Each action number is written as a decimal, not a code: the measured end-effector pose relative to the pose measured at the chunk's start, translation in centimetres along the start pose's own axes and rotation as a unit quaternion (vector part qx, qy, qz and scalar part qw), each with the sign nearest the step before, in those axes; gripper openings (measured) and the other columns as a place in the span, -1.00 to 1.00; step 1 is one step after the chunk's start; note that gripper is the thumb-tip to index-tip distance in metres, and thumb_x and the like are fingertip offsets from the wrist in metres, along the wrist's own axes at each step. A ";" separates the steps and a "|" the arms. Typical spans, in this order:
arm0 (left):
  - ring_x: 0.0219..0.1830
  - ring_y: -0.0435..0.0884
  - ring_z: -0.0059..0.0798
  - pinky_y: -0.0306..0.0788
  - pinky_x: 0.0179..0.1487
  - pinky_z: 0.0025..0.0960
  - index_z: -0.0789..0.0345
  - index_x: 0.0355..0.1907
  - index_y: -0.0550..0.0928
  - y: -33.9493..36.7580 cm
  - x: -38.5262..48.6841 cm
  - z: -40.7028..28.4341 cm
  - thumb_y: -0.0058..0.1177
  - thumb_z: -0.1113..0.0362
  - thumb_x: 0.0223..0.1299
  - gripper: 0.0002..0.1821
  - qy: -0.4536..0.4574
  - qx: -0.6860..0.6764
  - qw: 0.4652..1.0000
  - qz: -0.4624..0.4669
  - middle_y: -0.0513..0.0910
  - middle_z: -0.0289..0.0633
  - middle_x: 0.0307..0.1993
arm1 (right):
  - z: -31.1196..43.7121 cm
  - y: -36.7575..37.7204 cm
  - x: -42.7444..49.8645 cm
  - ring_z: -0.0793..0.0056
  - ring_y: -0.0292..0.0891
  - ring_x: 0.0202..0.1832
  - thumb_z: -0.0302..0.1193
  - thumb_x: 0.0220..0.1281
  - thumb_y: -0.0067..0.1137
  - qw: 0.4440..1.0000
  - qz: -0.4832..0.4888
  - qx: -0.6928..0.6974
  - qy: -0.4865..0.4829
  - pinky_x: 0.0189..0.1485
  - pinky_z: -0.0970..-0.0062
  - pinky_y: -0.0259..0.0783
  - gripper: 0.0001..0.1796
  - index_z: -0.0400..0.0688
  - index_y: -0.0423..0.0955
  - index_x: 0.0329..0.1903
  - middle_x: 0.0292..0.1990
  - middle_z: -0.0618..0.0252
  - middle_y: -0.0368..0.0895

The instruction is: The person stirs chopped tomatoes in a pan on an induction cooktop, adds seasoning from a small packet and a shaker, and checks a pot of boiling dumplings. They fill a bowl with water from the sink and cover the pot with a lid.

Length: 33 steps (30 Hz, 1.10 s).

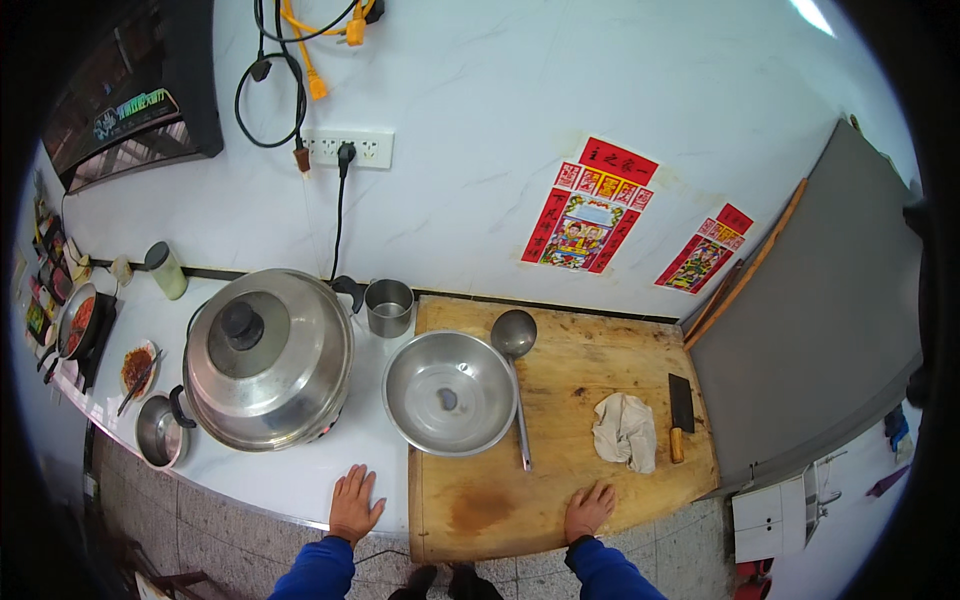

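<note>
My left hand rests palm down on the white countertop, in front of a large lidded steel pot. Its fingers are slightly apart and it holds nothing. On the near part of the wooden board lies my right hand, also holding nothing. Between and beyond the hands stands a steel basin with a little liquid at its bottom. A steel ladle lies against the basin's right side. Further right are a crumpled cloth and a cleaver with a wooden handle.
A steel mug stands behind the basin. To the pot's left are a steel bowl, a plate of reddish food with chopsticks, and a pan. A black cord runs from the wall socket behind the pot. A grey panel borders the board's right.
</note>
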State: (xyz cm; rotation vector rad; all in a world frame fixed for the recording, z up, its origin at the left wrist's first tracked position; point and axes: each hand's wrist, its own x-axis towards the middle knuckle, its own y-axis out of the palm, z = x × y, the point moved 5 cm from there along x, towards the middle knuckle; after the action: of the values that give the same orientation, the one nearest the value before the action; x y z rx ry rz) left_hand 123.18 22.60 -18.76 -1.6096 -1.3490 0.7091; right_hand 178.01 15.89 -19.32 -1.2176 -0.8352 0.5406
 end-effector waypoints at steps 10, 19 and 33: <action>0.64 0.30 0.07 0.17 0.62 0.19 0.32 0.45 0.54 0.3 0.1 -0.2 0.30 0.00 0.27 -0.25 -0.008 -0.002 1.000 0.001 0.42 0.07 0.54 | 18.7 -1.7 5.5 -0.29 0.62 -0.03 -0.24 0.46 0.28 0.926 0.170 0.204 -0.268 0.04 -0.12 0.55 -0.17 -0.27 0.18 0.63 -0.05 -0.28 0.66; 0.61 0.32 0.09 0.20 0.59 0.20 0.32 0.45 0.54 0.8 0.5 0.0 0.28 0.01 0.26 -0.25 -0.010 0.011 1.000 0.004 0.43 0.07 0.52 | 19.1 -2.5 9.7 -0.08 0.73 -0.34 -0.26 0.36 0.20 0.922 0.270 0.009 -0.278 -0.33 -0.05 0.58 0.07 -0.42 -0.15 0.73 -0.36 -0.06 0.76; 0.58 0.36 0.12 0.25 0.54 0.19 0.32 0.42 0.56 0.3 1.4 -0.4 0.28 -0.02 0.27 -0.27 -0.016 0.003 1.000 0.024 0.45 0.09 0.50 | 24.0 1.9 28.0 -0.17 0.71 -0.08 -0.35 0.31 0.19 0.772 0.185 0.065 -0.604 0.03 -0.08 0.61 -0.70 -0.22 0.74 -0.04 -0.22 -0.13 0.76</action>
State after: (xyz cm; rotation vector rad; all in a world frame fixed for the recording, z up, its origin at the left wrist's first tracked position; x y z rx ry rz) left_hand 123.97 23.84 -18.70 -1.6371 -1.3338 0.7700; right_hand 175.74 51.82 -10.89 -0.7926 -1.5857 1.7812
